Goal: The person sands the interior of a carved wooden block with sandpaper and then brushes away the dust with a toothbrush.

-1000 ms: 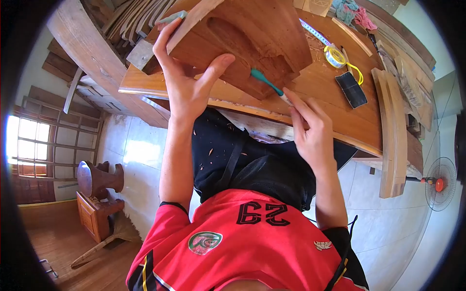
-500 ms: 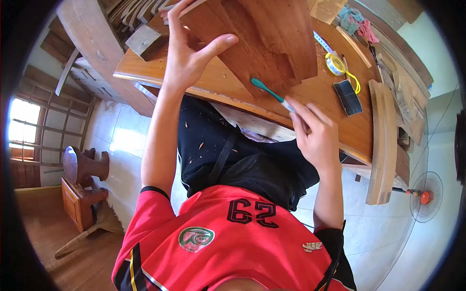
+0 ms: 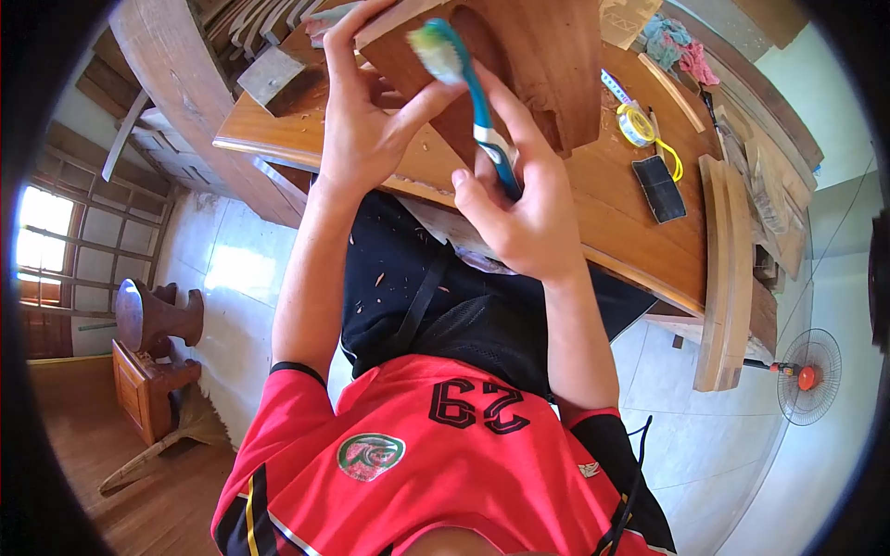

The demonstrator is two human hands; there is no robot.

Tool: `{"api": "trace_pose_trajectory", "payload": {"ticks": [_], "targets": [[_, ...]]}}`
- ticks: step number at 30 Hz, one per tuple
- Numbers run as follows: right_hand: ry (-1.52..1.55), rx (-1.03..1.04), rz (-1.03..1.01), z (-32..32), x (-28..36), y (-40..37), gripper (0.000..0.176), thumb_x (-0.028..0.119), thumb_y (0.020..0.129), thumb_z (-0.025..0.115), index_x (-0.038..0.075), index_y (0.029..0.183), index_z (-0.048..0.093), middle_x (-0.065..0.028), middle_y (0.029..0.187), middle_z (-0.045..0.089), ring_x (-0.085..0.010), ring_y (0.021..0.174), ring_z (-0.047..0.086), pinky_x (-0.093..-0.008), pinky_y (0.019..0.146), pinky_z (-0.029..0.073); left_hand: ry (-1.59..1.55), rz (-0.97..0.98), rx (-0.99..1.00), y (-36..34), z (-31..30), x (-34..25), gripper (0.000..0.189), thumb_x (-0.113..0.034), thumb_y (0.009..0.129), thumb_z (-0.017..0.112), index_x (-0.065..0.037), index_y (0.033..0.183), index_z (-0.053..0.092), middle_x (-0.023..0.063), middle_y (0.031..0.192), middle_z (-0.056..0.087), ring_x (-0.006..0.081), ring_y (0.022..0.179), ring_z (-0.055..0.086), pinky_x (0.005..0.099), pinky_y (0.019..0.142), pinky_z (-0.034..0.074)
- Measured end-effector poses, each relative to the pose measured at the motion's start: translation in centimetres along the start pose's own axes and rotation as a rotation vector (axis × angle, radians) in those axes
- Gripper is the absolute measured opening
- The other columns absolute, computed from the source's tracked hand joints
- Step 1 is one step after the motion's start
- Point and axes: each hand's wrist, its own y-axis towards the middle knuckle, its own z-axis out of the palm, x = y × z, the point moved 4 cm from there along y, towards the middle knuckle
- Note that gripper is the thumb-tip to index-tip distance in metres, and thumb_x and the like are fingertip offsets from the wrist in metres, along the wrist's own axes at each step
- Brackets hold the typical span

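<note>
My left hand (image 3: 362,139) grips the edge of a brown wooden piece (image 3: 547,56), tilted up over the front of the table. A dark curved hollow shows in its face, and its lower edge looks chipped. My right hand (image 3: 528,204) is closed around the handle of a teal-and-white toothbrush (image 3: 480,116). The brush stands bristles up in front of the wood, its yellowish-white bristles facing left. Its head overlaps the wood close by my left thumb.
On the wooden table (image 3: 640,246) lie a tape measure (image 3: 634,125) with a yellow strap, a dark sandpaper sheet (image 3: 659,189) and a wood block (image 3: 272,82). Curved boards (image 3: 726,278) lean at the right edge. A fan (image 3: 808,377) stands beyond, and cloths (image 3: 681,46) lie at the back.
My right hand has moved up and left with the toothbrush, which has swung from pointing at the wood's lower edge to upright, bristles showing. The wooden piece has shifted slightly in my left hand.
</note>
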Motion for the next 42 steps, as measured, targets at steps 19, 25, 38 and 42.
{"api": "trace_pose_trajectory", "payload": {"ticks": [19,25,38,42], "targets": [[0.128,0.039,0.238,1.3,-4.6,-5.9,0.09,0.003,0.084,0.063,0.008,0.166,0.027,-0.0082,0.116,0.068,-0.0094,0.076,0.057,-0.0243,0.071,0.049,-0.179,0.065,-0.018,0.1,0.6,0.2,0.092,-0.016,0.083,0.089,-0.009,0.153,0.03,0.0139,0.148,0.042,0.0259,0.135,0.048,0.0409,0.111,0.047],[-0.046,0.027,0.223,0.5,-4.9,-6.5,0.087,0.002,0.081,0.063,0.012,0.163,0.036,-0.0169,0.098,0.07,-0.0192,0.067,0.06,-0.0307,0.07,0.052,-0.176,0.01,-0.031,0.0,0.3,-0.2,0.091,-0.02,0.083,0.089,-0.006,0.152,0.031,0.0146,0.145,0.046,0.0265,0.134,0.049,0.0417,0.112,0.044],[-1.038,0.124,0.241,-2.2,-3.4,-6.8,0.077,0.015,0.083,0.069,0.025,0.156,0.046,-0.0176,0.068,0.069,-0.0381,0.06,0.07,-0.0513,0.059,0.058,-0.189,0.134,0.01,0.1,0.6,0.5,0.093,-0.019,0.082,0.091,-0.007,0.152,0.031,0.0142,0.146,0.045,0.0271,0.136,0.048,0.042,0.114,0.044],[-1.154,0.087,0.202,-3.9,-3.0,-6.6,0.079,0.02,0.083,0.072,0.027,0.158,0.044,-0.0178,0.067,0.07,-0.0372,0.059,0.071,-0.0501,0.057,0.058,-0.179,0.157,0.014,0.1,0.5,0.5,0.093,-0.019,0.082,0.091,-0.008,0.153,0.031,0.0139,0.146,0.045,0.0277,0.137,0.049,0.0425,0.113,0.045]]}}
